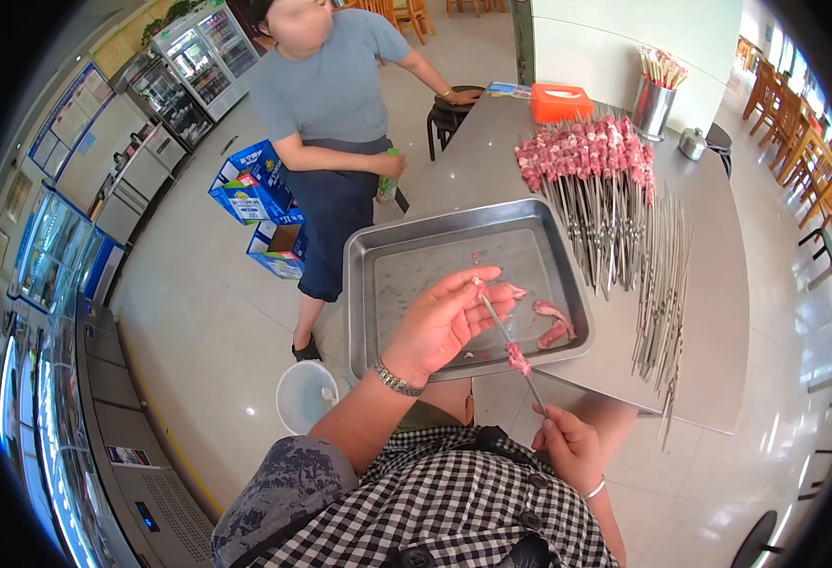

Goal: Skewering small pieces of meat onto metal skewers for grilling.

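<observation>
My right hand (569, 441) grips the lower end of a metal skewer (534, 389), which slants up to the left. Partway along the skewer sits a lump of raw meat (517, 358). Between the thumb and fingers of my left hand (444, 319) is a small piece of raw meat (480, 287), at the skewer's upper tip. Both hands are above or near the front of a deep metal tray (451, 221). Strips of raw meat (552, 323) and a few small scraps lie in that tray.
Several loaded meat skewers (586, 153) lie fanned on the metal table (714, 284), beside bare metal skewers (661, 284). Behind them stand an orange box (561, 104), a metal canister of sticks (654, 106) and a small lidded pot (692, 143). A white bucket (307, 397) is on the floor; a seated person (330, 85) holds a bottle.
</observation>
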